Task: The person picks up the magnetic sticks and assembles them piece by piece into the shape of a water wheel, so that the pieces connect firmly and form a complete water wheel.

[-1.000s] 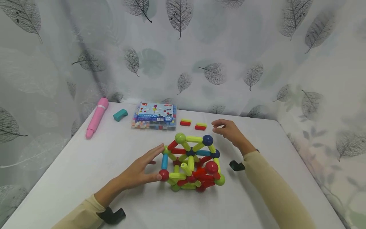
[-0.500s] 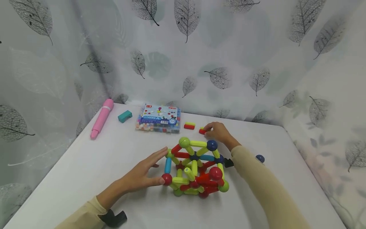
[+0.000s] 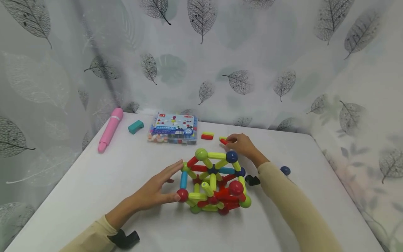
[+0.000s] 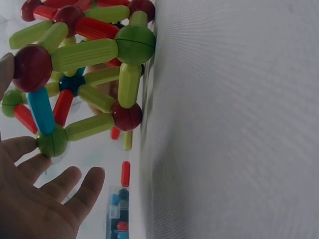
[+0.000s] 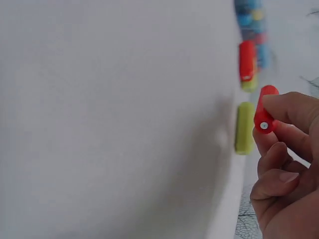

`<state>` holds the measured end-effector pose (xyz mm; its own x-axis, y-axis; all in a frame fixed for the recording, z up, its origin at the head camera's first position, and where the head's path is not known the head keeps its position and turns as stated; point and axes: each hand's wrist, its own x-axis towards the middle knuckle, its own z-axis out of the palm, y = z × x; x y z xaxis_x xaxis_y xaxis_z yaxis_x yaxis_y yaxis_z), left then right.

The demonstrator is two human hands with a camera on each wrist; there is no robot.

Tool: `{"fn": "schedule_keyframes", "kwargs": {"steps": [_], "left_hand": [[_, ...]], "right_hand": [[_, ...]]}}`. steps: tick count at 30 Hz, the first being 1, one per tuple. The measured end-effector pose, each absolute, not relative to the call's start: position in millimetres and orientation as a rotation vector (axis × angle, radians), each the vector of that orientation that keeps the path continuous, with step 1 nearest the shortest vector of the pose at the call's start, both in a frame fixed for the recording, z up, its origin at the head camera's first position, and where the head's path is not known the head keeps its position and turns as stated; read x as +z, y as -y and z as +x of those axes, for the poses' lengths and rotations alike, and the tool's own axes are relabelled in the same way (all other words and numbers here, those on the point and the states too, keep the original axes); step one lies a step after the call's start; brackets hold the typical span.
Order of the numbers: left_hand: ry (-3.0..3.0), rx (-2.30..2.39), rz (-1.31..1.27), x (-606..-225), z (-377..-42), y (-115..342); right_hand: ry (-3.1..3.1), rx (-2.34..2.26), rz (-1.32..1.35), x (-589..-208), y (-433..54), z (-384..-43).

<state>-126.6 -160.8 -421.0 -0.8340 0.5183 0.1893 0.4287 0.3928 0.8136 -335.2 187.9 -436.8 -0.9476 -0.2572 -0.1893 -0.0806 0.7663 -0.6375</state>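
A frame of coloured magnetic rods and balls [image 3: 212,177] stands on the white table. My left hand [image 3: 156,190] rests against its left side, thumb at a red ball [image 4: 32,68] and a fingertip at a green ball [image 4: 53,141]; a blue rod [image 4: 41,111] joins these two. Beyond the frame, my right hand [image 3: 241,144] pinches a red magnetic rod [image 5: 265,109] between thumb and fingers, its metal end showing. Just beside it on the table lies a yellow-green rod [image 5: 244,128].
Another red and yellow-green rod pair [image 3: 207,135] lies beside a clear box of parts [image 3: 172,140]. A teal block [image 3: 136,126] and a pink stick-like object [image 3: 111,130] are at the back left. A dark blue ball [image 3: 285,170] sits right of my right forearm.
My right hand has come left and down to the right-hand rod pair and now pinches its red rod, lifting it off the yellow-green one. My left hand stays at the frame.
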Motion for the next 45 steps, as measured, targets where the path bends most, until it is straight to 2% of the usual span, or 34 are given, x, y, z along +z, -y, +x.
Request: {"fn": "schedule_keyframes", "kwargs": {"steps": [4,9,14,19,45], "left_hand": [[-2.557,1.431,0.859,-420,-127,161],[-2.567,1.418,0.854,-421,-127,163],[-2.580,1.423,0.831,-422,-125,167],[-2.597,1.417,0.838,-425,-125,168],[-2.567,1.414,0.891,-423,-130,159]], "right_hand": [[-2.569,-1.158,-0.138,-418,-206,-311],[-2.346,-1.528,0.010,-381,-225,-258],[-2.010,-1.881,-0.022,-356,-226,-200],[-1.840,-1.944,-0.073,-346,-216,-167],[-1.709,-1.954,-0.024,-340,-197,-141]]}}
